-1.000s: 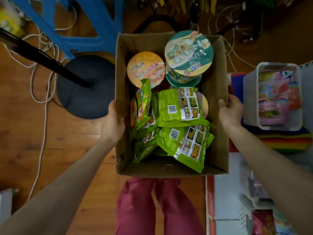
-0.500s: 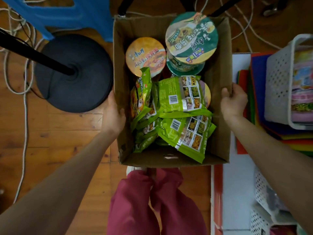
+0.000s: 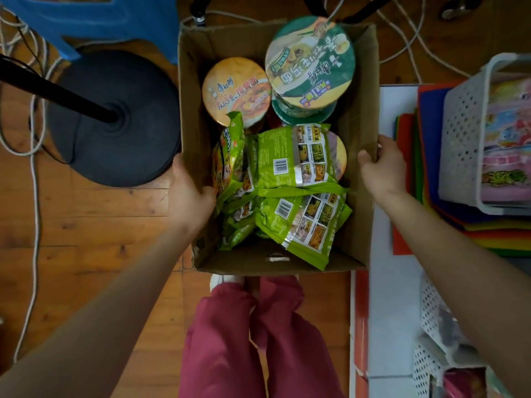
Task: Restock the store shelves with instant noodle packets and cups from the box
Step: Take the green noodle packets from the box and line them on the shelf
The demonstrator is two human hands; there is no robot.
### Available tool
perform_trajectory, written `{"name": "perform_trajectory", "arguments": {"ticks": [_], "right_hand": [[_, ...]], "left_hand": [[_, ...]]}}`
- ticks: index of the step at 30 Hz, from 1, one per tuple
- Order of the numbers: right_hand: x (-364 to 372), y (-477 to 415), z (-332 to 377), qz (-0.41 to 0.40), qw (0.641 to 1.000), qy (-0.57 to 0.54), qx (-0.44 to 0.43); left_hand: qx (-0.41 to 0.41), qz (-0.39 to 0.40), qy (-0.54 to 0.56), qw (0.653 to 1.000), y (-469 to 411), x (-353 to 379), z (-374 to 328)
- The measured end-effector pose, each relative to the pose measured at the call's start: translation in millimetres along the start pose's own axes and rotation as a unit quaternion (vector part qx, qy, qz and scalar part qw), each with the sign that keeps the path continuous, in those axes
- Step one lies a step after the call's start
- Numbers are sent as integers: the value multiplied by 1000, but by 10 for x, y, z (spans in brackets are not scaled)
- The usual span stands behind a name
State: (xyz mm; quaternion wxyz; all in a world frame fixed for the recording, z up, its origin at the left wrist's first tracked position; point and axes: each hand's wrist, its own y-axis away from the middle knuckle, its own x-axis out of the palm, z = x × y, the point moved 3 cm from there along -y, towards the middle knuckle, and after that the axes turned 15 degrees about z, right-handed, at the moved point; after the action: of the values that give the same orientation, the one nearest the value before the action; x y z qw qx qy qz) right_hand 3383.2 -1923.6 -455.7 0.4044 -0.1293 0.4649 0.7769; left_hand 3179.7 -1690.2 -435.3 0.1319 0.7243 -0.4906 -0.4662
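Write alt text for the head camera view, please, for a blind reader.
Seen from above, a person's left hand and right hand grip opposite walls of an open cardboard box holding green noodle packets and noodle cups, over a wooden floor.

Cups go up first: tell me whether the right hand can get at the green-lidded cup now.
Probably yes, once freed: the right hand grips the box by its wall, but the green-lidded cup stands topmost with nothing over it.

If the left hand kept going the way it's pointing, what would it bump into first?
Probably the green noodle packets standing against the left wall of the box. The left hand grips that wall, thumb inside beside them, though depth is hard to judge.
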Motion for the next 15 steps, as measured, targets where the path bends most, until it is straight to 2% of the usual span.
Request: {"name": "perform_trajectory", "arguments": {"ticks": [3,4,6,9,12,15], "right_hand": [[1,330,288,-12,991,79,-103],[54,430,380,9,983,103,-154],[244,547,493,110,958,164,-208],[554,531,489,231,895,320,-209],[728,422,436,243,864,391,-205],[776,361,399,216,864,403,-212]], "left_hand": [[56,20,-62,996,200,76,-105],[63,34,-81,994,218,119,-119],[63,54,-108,991,175,208,-128],[60,68,-95,991,2,312,-145],[50,55,-91,993,-146,369,-142],[58,33,-104,992,-183,377,-138]]}}
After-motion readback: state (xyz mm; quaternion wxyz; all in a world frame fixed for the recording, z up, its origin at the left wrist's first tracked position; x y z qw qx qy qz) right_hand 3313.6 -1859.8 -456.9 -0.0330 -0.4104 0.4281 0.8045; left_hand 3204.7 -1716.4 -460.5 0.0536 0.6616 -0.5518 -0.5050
